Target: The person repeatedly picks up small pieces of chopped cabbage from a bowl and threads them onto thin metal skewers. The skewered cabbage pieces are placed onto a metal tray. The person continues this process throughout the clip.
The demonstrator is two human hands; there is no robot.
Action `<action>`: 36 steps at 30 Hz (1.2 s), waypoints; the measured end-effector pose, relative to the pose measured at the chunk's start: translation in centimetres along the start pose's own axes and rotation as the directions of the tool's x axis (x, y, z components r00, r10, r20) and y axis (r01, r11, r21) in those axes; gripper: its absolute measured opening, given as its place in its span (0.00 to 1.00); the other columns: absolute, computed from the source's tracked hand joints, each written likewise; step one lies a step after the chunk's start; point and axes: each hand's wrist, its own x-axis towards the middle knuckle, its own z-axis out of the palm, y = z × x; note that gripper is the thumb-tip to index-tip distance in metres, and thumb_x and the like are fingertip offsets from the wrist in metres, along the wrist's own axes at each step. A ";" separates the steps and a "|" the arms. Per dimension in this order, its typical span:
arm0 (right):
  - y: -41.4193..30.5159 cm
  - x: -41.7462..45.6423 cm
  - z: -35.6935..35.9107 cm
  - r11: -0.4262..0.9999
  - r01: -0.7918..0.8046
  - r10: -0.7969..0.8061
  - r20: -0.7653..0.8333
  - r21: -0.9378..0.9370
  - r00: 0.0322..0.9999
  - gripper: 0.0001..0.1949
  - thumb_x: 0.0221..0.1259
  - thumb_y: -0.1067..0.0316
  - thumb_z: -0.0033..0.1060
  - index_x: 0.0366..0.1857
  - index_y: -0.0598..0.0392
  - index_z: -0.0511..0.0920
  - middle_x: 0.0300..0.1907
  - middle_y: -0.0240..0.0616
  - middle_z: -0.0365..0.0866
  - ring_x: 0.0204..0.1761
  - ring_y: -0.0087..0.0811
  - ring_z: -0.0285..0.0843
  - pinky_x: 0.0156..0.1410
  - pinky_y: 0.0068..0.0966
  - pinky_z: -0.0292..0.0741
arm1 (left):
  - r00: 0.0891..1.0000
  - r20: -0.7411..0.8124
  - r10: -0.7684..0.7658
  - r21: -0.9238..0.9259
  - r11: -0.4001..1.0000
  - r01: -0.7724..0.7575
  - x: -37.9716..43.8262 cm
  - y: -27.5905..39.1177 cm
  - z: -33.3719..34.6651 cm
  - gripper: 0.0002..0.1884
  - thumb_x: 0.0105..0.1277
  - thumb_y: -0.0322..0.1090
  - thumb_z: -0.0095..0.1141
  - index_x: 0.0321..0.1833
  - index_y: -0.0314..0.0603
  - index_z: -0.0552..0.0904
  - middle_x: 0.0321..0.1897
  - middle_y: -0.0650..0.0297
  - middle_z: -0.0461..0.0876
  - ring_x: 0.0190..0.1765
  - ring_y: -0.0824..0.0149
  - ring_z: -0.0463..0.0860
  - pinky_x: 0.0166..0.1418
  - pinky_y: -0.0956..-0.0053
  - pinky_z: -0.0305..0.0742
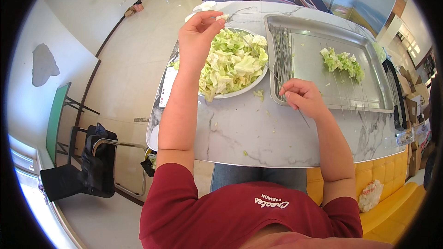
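My left hand (200,31) is raised over the far rim of a bowl of torn lettuce leaves (235,62). Between its thumb and fingers is a small pale lettuce piece (222,17), at the upper end of a thin metal skewer (273,73). My right hand (301,97) grips that skewer low down, beside the near left corner of a metal tray (332,102). The skewer slants across the bowl's right side, and its lower end sticks out below my right hand. Whether the skewer has pierced the piece cannot be told.
Inside the tray lie a bundle of bare skewers (283,55) at left and several lettuce-loaded skewers (342,63) at right. Lettuce scraps (259,94) dot the marble-patterned table (242,128). A phone (167,88) lies left of the bowl. A black chair (100,159) stands at left.
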 end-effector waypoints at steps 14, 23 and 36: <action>-0.6 0.1 -0.3 0.999 -0.019 0.018 -0.032 -0.034 0.999 0.07 0.62 0.74 0.53 0.38 0.59 0.81 0.15 0.23 0.67 0.19 0.14 0.60 0.25 0.17 0.59 | 0.969 0.164 0.186 0.509 0.825 -0.244 -1.2 0.2 1.3 0.09 0.62 0.27 0.64 0.44 0.39 0.86 0.37 0.63 0.86 0.38 0.74 0.84 0.45 0.81 0.78; 0.2 0.4 0.0 1.000 -0.012 0.012 -0.072 0.009 0.997 0.08 0.65 0.71 0.52 0.41 0.58 0.81 0.17 0.23 0.67 0.20 0.14 0.59 0.25 0.17 0.59 | 0.945 0.322 0.056 0.342 0.924 -0.171 -1.4 -0.3 2.3 0.09 0.65 0.28 0.60 0.46 0.41 0.86 0.40 0.64 0.86 0.41 0.73 0.85 0.47 0.80 0.79; 0.1 0.7 -0.1 0.999 -0.013 0.020 -0.195 0.035 0.981 0.08 0.65 0.72 0.49 0.40 0.58 0.80 0.17 0.23 0.67 0.19 0.13 0.58 0.23 0.16 0.56 | 0.909 0.398 0.120 0.848 0.330 -0.415 -0.5 -8.9 -0.3 0.09 0.55 0.30 0.63 0.37 0.55 0.89 0.35 0.67 0.79 0.45 0.62 0.78 0.47 0.67 0.76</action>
